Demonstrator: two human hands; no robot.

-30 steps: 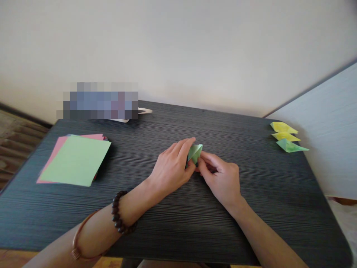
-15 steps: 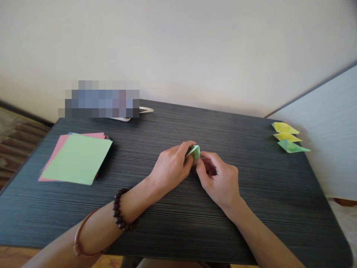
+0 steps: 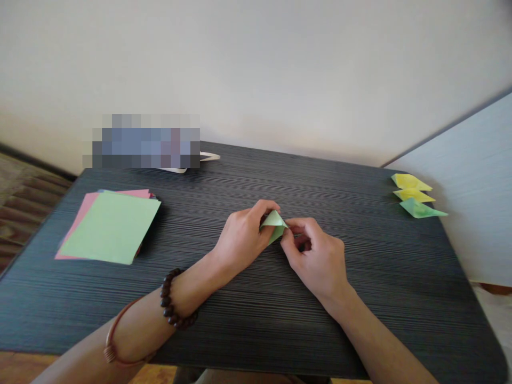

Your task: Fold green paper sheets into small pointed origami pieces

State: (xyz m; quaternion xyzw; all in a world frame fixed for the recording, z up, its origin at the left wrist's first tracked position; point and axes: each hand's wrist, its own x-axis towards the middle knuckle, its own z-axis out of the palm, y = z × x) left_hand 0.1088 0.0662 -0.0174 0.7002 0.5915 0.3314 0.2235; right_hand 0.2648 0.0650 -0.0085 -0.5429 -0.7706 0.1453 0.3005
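A small piece of folded green paper (image 3: pixel 275 220) is held between my two hands over the middle of the dark table. My left hand (image 3: pixel 245 229) is closed around its left side, fingers partly curled behind it. At the paper's right corner, my right hand (image 3: pixel 316 253) pinches with thumb and forefinger. The paper forms a pointed shape with a flap facing up; its lower part is partly hidden by my left fingers.
On the left lies a stack of square paper (image 3: pixel 110 229), green over pink. Two yellow folded papers (image 3: pixel 412 182) and a green folded paper (image 3: pixel 420 208) sit at the right edge of the dark table (image 3: pixel 256 330). A blurred-out object (image 3: pixel 146 146) stands at the back left.
The folded green paper has turned in my hands, so a flap now faces up and its point is towards my right fingers. Both hands stay almost in place.
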